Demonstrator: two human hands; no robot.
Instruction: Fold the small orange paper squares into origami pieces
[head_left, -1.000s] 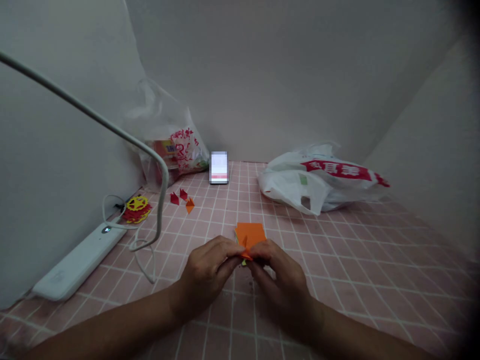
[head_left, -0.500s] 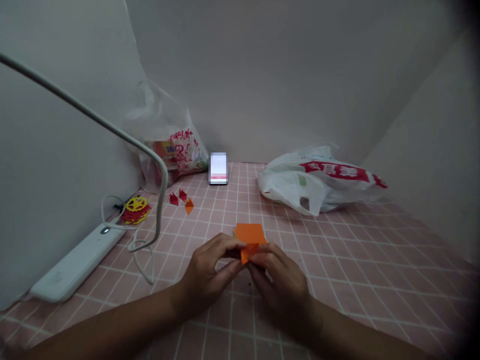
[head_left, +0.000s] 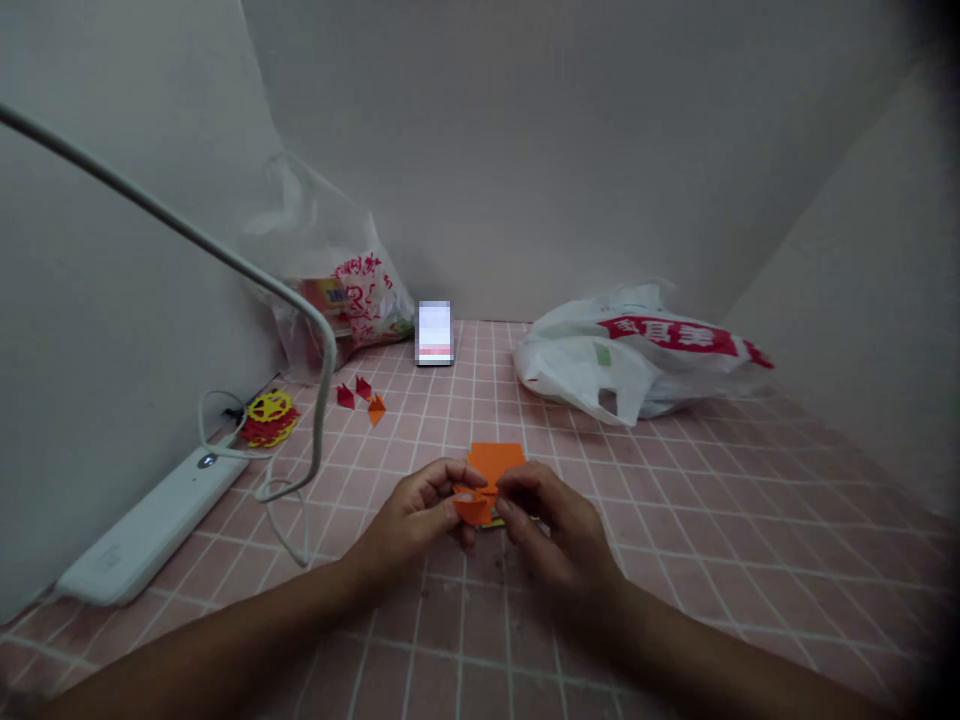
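While your left hand [head_left: 427,500] pinches the small folded paper [head_left: 471,510] between thumb and fingers, let that side serve as the clamp and leave the fine shaping to your right hand [head_left: 562,525]. The folded paper is at the near left corner of the paper stack [head_left: 498,460], overlapping it in view, with its orange side bowed open. For a crisp result, I would line up the edges first, then press along the crease from one end to the other; so small a piece would probably skew if both hands pushed together.

Your forearms slant inward from the near side of the stack, one from each side. Your left fingers curl around the paper; your right index finger and thumb are narrowly spaced in front of the stack's right half, and I cannot tell whether they grip the paper's end. An orange piece [head_left: 376,409] rests on the desk [head_left: 675,560], beyond and left of the stack.
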